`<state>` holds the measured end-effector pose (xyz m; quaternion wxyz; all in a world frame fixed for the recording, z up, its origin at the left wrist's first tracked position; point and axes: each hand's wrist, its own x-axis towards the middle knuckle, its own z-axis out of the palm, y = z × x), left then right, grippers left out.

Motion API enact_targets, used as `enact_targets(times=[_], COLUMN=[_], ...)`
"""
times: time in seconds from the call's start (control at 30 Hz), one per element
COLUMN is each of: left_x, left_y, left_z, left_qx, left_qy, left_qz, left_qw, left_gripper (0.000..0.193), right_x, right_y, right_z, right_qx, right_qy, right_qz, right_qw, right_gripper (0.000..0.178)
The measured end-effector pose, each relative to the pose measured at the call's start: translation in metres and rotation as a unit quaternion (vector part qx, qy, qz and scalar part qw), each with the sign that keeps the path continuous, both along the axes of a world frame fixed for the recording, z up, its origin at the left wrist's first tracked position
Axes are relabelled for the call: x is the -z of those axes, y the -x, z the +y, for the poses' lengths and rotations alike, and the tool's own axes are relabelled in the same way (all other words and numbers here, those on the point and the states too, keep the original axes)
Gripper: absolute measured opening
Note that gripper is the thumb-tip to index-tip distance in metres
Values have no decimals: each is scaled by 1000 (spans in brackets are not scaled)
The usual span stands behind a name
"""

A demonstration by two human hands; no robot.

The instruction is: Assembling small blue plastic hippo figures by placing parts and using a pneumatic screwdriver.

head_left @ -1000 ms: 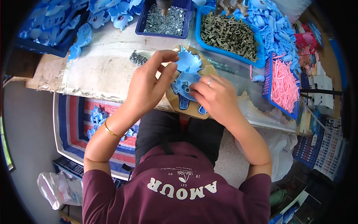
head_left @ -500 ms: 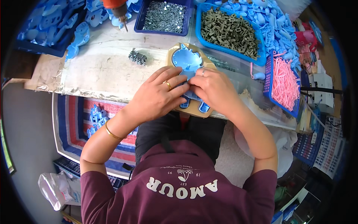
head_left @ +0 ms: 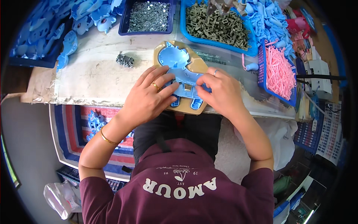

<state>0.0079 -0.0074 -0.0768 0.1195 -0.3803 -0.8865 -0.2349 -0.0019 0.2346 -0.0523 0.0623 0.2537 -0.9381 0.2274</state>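
Our left hand (head_left: 149,91) and right hand (head_left: 220,89) grasp a blue shell (head_left: 185,76); a navy tray (head_left: 146,33) holds silver bits (head_left: 148,18); a basket (head_left: 262,69), pink strips (head_left: 279,74).

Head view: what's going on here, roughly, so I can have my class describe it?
A person has both hands at a blue part over a tan holder on the bench. The left hand has its fingers on the left side; the right hand pinches the right edge. A blue hollow above shows uncovered. Silver bits and olive clips lie beyond, pink strips to the right.
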Motion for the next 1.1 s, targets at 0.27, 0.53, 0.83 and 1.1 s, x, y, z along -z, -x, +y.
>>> enact_targets(times=[0.27,0.53,0.83,1.1], left_x=[-6,-12,5,-13], left_y=[1,54,171,187], left_z=[-3,-25,-45,-23], left_qx=[-5,-153,-199,-243], left_qy=[-1,-104,31,154], left_qz=[9,67,16,-121], left_qw=[1000,980,979,950], left_gripper=[31,10,18,23], right_x=[-18,-116,-140,-90], right_y=[16,117,99,105], right_z=[-10,-124,-115,-80], right_qx=[-43,-84,-82,-111], right_qy=[-90,363,386,409], right_qz=[-43,227,-174,-26], right_qw=[994,900,902,905], right_gripper=[16,46,36,45])
